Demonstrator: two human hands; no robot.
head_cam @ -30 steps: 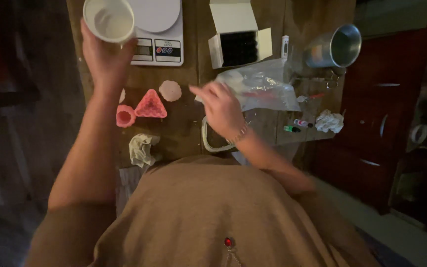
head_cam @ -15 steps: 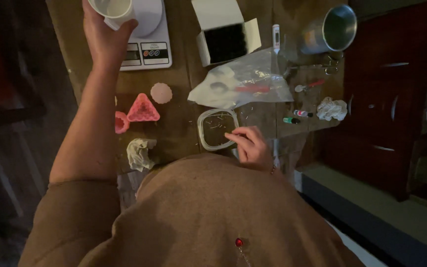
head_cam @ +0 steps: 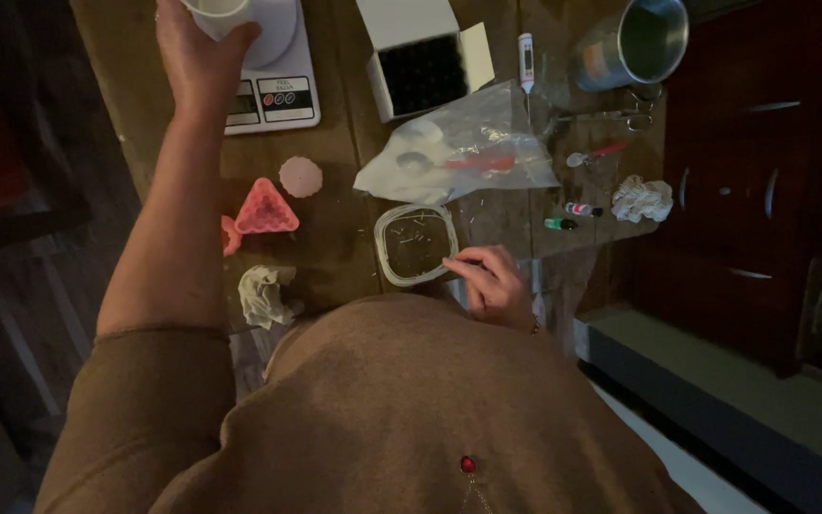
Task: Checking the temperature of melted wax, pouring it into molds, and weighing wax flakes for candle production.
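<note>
Closest to the person's body, the right hand (head_cam: 492, 281) rests at the table edge, fingers drawn narrow together at the rim of a small clear container (head_cam: 416, 245) of dark bits; whether they pinch anything I cannot tell. Left of it lies a crumpled tissue (head_cam: 261, 293), then a pink triangular mould (head_cam: 264, 209) and a pale round disc (head_cam: 300, 176). Beyond the container sits a clear plastic bag (head_cam: 463, 148). Farthest off, the left hand (head_cam: 197, 57) wraps its fingers around a white cup (head_cam: 216, 9) above a white kitchen scale (head_cam: 273, 71), beside an open white box (head_cam: 420, 59) and a metal mug (head_cam: 639, 38).
</note>
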